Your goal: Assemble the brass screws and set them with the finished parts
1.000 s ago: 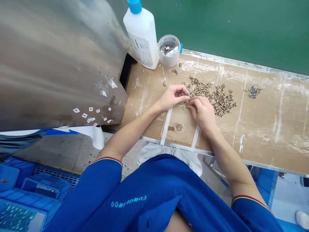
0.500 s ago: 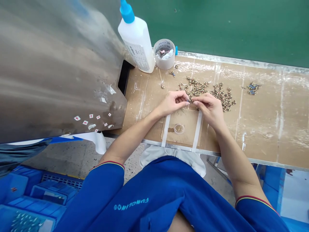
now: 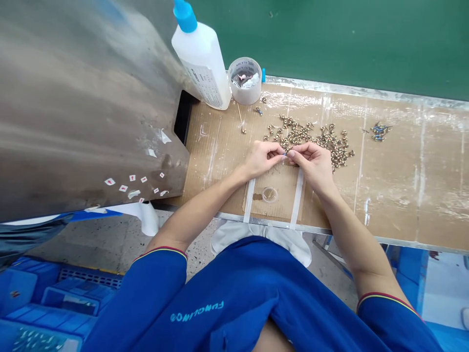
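Dead center of the frame, both hands meet over a cardboard-covered tabletop (image 3: 403, 195). The left hand (image 3: 262, 159) and right hand (image 3: 311, 164) have their grip pressed together, pinching a tiny blue-tipped part (image 3: 285, 153), too small to make out properly, just in front of a big loose pile of brass eyelets (image 3: 308, 137). Off to the right sits one small bunch of blue-and-brass bits (image 3: 380, 131), with a wide stretch of cardboard past it. Up top there's one white glue bottle (image 3: 200, 61) with a blue cap, its label too tiny to read, next to one round tub (image 3: 245, 80) of scraps. Below the hands, one small clear dish (image 3: 270, 194) sits between two white tape strips (image 3: 249, 200), near the metal-trimmed front edge. Upper left, a steel panel (image 3: 73, 98) carries about seven red-marked stickers (image 3: 132, 178). The blue shirt (image 3: 220, 288) reads roughly "FUNGLING", upside down from here.
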`<move>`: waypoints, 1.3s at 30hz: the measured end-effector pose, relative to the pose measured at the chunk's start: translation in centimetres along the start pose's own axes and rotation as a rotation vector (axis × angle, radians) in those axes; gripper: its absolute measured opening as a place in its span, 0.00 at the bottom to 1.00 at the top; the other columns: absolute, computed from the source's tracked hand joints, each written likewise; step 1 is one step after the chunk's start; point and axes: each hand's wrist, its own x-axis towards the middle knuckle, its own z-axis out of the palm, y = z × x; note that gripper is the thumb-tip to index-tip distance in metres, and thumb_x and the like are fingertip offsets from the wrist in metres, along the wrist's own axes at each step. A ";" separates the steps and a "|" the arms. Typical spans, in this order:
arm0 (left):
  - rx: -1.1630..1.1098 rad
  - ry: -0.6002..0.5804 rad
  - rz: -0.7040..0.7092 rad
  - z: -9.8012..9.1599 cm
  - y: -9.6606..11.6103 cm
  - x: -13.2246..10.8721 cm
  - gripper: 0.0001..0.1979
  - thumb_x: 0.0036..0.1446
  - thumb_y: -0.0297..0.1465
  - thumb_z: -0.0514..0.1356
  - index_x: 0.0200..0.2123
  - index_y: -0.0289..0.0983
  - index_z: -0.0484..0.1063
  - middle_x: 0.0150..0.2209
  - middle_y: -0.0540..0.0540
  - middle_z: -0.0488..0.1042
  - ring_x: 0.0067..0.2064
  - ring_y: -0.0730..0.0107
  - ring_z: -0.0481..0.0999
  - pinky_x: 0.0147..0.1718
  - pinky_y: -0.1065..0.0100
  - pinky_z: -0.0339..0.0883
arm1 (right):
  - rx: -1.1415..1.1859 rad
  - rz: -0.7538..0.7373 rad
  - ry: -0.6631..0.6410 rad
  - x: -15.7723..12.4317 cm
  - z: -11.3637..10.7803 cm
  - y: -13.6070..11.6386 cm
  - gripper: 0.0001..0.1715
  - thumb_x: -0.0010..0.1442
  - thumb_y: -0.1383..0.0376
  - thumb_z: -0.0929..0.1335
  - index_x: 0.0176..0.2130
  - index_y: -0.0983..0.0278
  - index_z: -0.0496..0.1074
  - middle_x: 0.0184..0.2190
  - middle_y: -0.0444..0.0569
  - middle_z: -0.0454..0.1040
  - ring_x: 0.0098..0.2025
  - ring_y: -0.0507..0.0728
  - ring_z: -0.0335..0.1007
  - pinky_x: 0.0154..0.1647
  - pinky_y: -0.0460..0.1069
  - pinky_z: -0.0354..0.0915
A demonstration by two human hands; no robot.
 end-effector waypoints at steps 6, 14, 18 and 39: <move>-0.014 0.010 0.003 0.1 -0.2 0.1 0.08 0.57 0.32 0.65 0.30 0.33 0.78 0.28 0.48 0.78 0.28 0.74 0.72 0.32 0.72 0.67 | -0.040 -0.045 -0.004 -0.1 0.0 0.4 0.18 0.56 0.50 0.77 0.36 0.60 0.76 0.30 0.46 0.79 0.31 0.55 0.78 0.36 0.54 0.80; 0.013 -0.033 0.002 -0.1 0.0 0.1 0.08 0.59 0.31 0.65 0.29 0.34 0.77 0.27 0.49 0.76 0.28 0.74 0.71 0.32 0.71 0.64 | -0.164 -0.095 -0.055 -0.3 -0.1 0.4 0.17 0.61 0.50 0.74 0.36 0.60 0.75 0.32 0.47 0.79 0.33 0.56 0.79 0.38 0.54 0.79; 0.107 -0.055 0.055 -0.3 -0.3 0.2 0.07 0.59 0.30 0.65 0.29 0.34 0.76 0.27 0.49 0.76 0.30 0.72 0.72 0.35 0.70 0.64 | -0.204 -0.102 -0.077 -0.3 -0.3 0.1 0.13 0.61 0.54 0.74 0.36 0.61 0.76 0.31 0.47 0.79 0.34 0.56 0.78 0.37 0.53 0.77; 0.195 -0.156 0.058 -0.6 -0.5 0.0 0.10 0.56 0.29 0.62 0.23 0.35 0.71 0.22 0.51 0.69 0.27 0.72 0.66 0.32 0.68 0.57 | -0.386 -0.203 -0.191 -0.4 -0.1 0.5 0.04 0.60 0.64 0.69 0.33 0.61 0.72 0.30 0.46 0.77 0.31 0.56 0.72 0.34 0.51 0.67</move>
